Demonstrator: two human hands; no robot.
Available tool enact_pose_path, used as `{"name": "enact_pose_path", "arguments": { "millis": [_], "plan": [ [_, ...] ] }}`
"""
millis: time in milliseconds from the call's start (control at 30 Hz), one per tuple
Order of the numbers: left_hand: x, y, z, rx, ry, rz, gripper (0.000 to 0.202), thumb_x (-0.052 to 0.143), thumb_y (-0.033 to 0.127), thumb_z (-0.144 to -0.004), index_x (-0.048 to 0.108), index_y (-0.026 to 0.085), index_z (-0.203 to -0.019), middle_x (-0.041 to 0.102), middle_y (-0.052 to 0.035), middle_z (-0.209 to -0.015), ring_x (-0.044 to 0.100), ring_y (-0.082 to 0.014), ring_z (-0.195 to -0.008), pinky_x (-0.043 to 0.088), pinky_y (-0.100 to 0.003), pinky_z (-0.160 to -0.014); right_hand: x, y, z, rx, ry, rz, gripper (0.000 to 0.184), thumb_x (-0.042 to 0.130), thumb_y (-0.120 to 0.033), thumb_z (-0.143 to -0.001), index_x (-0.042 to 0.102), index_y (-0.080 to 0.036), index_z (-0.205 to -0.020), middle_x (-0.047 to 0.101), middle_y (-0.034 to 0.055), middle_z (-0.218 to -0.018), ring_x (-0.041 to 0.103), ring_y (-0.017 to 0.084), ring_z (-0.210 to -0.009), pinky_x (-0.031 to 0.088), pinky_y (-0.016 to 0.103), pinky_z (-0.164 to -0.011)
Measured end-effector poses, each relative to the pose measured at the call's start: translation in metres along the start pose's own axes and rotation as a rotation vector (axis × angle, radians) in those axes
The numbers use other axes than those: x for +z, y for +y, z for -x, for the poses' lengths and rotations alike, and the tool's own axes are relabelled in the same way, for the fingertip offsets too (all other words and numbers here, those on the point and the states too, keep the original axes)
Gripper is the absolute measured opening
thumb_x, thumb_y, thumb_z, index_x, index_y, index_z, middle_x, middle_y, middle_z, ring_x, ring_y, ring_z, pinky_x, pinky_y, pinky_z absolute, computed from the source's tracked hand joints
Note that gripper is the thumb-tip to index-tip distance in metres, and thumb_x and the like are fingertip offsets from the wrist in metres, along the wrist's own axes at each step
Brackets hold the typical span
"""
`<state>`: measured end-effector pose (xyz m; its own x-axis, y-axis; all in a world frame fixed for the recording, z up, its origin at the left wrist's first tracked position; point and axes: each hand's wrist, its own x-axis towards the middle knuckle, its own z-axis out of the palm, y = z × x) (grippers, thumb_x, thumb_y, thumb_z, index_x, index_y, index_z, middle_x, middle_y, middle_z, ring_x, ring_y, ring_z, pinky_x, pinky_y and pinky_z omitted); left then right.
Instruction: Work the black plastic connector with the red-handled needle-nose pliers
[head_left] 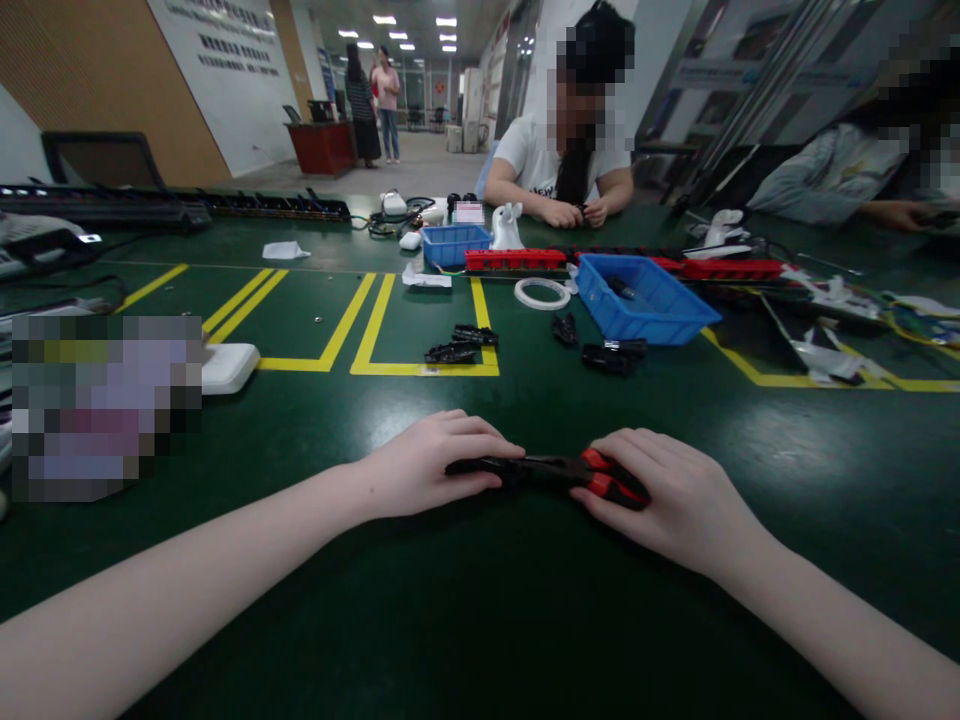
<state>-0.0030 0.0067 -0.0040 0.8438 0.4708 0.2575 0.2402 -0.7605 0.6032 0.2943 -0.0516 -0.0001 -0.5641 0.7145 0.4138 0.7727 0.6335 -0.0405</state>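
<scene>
Above the green table, my right hand (667,487) is closed around the red and black handles of pliers (611,478). The jaws point left, toward my left hand (442,462). Between thumb and fingers, that hand grips a slim black part (487,465). Jaws and part meet in the gap between my hands, but they are too dark to show whether the jaws clamp it. Beyond my hands, black parts (454,352) lie by a yellow tape line, and more black parts (613,357) rest in front of a blue bin (637,300).
A roll of white tape (541,293) lies left of the blue bin. Red strips (516,260) and a smaller blue bin (454,244) stand farther back. A white box (229,368) is at left. Across the table sits a co-worker (559,165); another is at far right.
</scene>
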Motion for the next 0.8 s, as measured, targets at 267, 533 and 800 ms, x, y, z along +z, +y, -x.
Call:
{"name": "enact_pose_path", "arguments": {
  "millis": [267,533,800],
  "plan": [
    [0.0044,0.0018,0.0016,0.055,0.026,-0.139,0.036,0.061,0.019,-0.098,0.057,0.021,-0.133,0.064,-0.0072,-0.130,0.062,-0.0229,-0.112,0.052,-0.039,-0.093,-0.0018,-0.0018,0.0008,-0.005,0.000,0.001,0.023,0.059,-0.040,-0.094,0.061,-0.017,-0.099,0.068,0.0069,-0.087,0.065,0.020,-0.073,0.052,0.033,-0.063],
    [0.0060,0.0041,0.0009,0.080,0.005,-0.250,0.038,0.068,0.025,-0.094,0.057,0.018,-0.130,0.067,-0.0065,-0.124,0.064,-0.0224,-0.109,0.051,-0.037,-0.089,0.0019,0.0004,0.0016,-0.002,-0.013,0.004,0.024,0.060,-0.041,-0.093,0.061,-0.017,-0.100,0.068,0.0067,-0.088,0.065,0.020,-0.073,0.051,0.033,-0.063],
    [0.0064,0.0046,-0.0004,0.075,0.003,-0.283,0.042,0.072,0.031,-0.092,0.058,0.019,-0.129,0.069,-0.0057,-0.122,0.064,-0.0226,-0.107,0.050,-0.037,-0.087,0.0007,-0.0004,0.0025,-0.029,0.000,0.039,0.026,0.058,-0.042,-0.095,0.061,-0.017,-0.099,0.068,0.0074,-0.087,0.066,0.021,-0.073,0.051,0.033,-0.063]
  ]
}}
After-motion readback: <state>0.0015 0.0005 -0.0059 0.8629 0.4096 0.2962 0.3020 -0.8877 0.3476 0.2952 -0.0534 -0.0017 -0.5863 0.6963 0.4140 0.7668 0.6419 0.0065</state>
